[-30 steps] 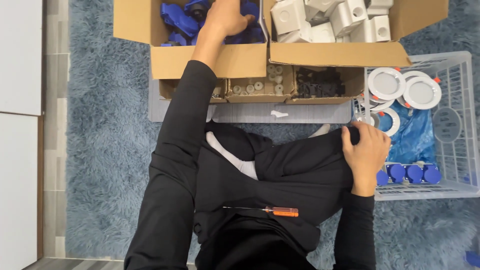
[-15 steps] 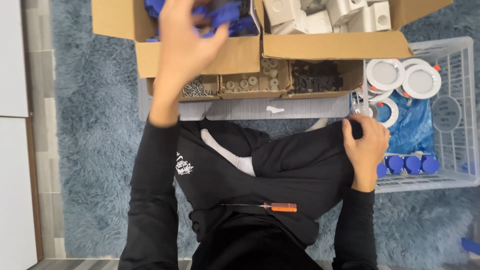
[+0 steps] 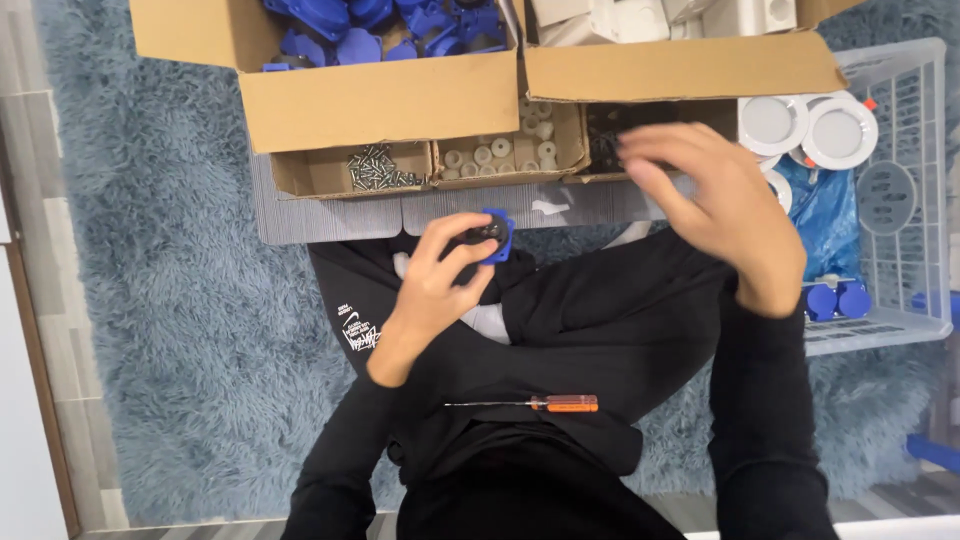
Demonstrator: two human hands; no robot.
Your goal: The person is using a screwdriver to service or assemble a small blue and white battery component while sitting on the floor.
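Note:
My left hand holds a small blue plastic part with a dark centre, pinched between fingers and thumb above my lap. My right hand is raised with its fingers spread and holds nothing; it hovers in front of the small cardboard tray of dark parts. A screwdriver with an orange handle lies across my black trousers, below both hands.
A big cardboard box of blue parts stands at the back left, a second one with white parts to its right. Small trays hold screws and white rings. A white wire basket with round white discs stands at the right. Blue shaggy rug underneath.
My left hand came back from the box of blue parts to my lap with a blue part in it. My right hand lifted off my knee and moved up and left, fingers opened.

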